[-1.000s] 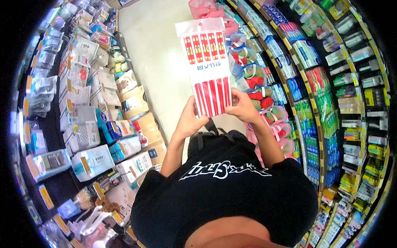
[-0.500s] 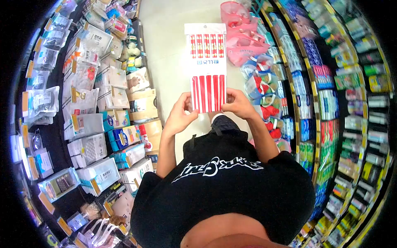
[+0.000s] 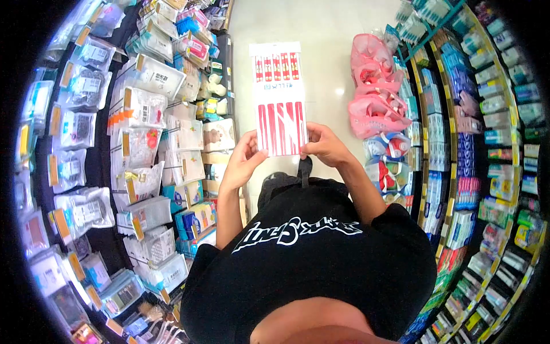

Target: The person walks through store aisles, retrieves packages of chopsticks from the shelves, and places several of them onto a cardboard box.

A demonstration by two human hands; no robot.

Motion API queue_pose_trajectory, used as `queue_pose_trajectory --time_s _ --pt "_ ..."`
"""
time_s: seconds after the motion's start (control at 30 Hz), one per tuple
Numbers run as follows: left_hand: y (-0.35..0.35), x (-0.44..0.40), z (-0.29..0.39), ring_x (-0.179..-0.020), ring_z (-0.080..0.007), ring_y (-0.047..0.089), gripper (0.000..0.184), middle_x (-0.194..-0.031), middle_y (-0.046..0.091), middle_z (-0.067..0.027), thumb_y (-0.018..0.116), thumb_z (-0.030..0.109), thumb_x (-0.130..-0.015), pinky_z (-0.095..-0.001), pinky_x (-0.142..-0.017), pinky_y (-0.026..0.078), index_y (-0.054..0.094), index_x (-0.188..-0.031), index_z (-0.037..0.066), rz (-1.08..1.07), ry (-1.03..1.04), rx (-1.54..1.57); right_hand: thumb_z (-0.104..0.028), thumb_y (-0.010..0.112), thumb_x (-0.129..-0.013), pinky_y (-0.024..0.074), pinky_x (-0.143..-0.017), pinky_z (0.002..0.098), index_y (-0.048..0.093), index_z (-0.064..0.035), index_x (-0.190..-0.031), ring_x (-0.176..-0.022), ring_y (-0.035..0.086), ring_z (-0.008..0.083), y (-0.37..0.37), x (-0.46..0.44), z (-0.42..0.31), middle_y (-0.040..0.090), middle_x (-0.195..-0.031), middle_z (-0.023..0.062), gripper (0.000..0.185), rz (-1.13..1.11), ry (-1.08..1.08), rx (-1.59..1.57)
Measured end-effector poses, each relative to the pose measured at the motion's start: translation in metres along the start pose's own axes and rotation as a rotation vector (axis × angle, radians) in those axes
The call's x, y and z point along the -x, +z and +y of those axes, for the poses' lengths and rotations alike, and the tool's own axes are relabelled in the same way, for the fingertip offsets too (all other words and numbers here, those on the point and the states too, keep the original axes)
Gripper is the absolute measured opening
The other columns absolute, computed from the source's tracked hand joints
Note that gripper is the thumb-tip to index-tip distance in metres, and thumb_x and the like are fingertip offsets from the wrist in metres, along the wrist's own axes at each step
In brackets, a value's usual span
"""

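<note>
A flat clear-fronted packet (image 3: pixel 278 94) with red and white stripes, red-and-gold ends at its top and blue printed characters is held upright in front of my body. My left hand (image 3: pixel 243 161) pinches its lower left corner between thumb and fingers. At the lower right corner, my right hand (image 3: pixel 326 145) grips it the same way. Glare crosses the stripes on the packet's lower right part. Both hands are above the aisle floor, near my black shirt.
Shelves with hanging packets (image 3: pixel 146 109) line the left side. Pink mesh bags (image 3: pixel 378 86) and red-and-blue bundles (image 3: pixel 389 172) stand along the right of the pale floor (image 3: pixel 323 69). Beyond them are shelves of boxed goods (image 3: pixel 458 229). A teal rail (image 3: pixel 432 31) juts out at the upper right.
The packet, tilted at first, now hangs straighter and slightly further left, still in both hands. The shelves and pink bags have shifted in view as I moved along the aisle.
</note>
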State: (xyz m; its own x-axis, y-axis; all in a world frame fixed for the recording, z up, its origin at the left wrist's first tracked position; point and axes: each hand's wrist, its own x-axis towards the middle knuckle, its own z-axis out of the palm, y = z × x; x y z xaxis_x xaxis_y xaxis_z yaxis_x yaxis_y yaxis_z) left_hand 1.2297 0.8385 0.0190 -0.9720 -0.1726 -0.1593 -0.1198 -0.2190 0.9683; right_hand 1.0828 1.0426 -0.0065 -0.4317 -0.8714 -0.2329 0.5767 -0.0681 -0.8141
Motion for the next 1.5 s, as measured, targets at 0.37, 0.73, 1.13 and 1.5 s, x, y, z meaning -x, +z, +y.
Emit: queue_pose_trajectory --time_s 0.37,0.73,1.13,1.5 --pt "-0.098 -0.196 0.013 -0.107 -0.0133 0.060 0.049 -0.119 0.063 -0.0067 0.067 -0.002 -0.087 -0.0287 -0.094 0.047 0.047 -0.132 0.001 0.010 -0.019 0.062 0.009 0.069 -0.074 0.0548 -0.069 0.0311 0.055 0.0056 -0.123 -0.086 0.066 0.0173 -0.057 -0.190 -0.089 0.067 -0.101 0.0109 0.051 0.067 -0.006 -0.058" --pt "-0.203 -0.474 0.101 -0.103 -0.0179 0.064 0.058 -0.110 0.064 -0.0132 0.076 0.004 -0.082 -0.0316 -0.090 0.052 0.039 -0.127 0.002 -0.119 -0.060 0.157 0.010 0.066 -0.072 0.0547 -0.073 0.0285 0.057 0.0059 -0.118 -0.088 0.068 0.0161 -0.113 -0.415 -0.223 0.069 -0.102 0.0114 0.047 0.167 -0.006 -0.074" --pt "-0.281 -0.684 0.146 -0.111 -0.0176 0.058 0.055 -0.118 0.058 -0.0135 0.075 0.005 -0.083 -0.0334 -0.099 0.046 0.039 -0.125 -0.001 0.028 0.125 0.115 0.009 0.073 -0.074 0.0560 -0.084 0.0312 0.052 0.0056 -0.128 -0.095 0.066 0.0178 -0.183 -0.621 -0.322 0.066 -0.109 0.0118 0.058 0.291 -0.166 0.019" --pt "-0.370 -0.912 0.219 -0.113 -0.0176 0.058 0.054 -0.120 0.058 -0.0129 0.073 -0.001 -0.082 -0.0339 -0.100 0.045 0.039 -0.125 -0.001 0.097 0.204 0.086 0.009 0.072 -0.074 0.0547 -0.079 0.0284 0.056 0.0065 -0.122 -0.091 0.067 0.0158 -0.275 -0.858 -0.448 0.069 -0.106 0.0118 0.051 0.031 -0.120 -0.115"
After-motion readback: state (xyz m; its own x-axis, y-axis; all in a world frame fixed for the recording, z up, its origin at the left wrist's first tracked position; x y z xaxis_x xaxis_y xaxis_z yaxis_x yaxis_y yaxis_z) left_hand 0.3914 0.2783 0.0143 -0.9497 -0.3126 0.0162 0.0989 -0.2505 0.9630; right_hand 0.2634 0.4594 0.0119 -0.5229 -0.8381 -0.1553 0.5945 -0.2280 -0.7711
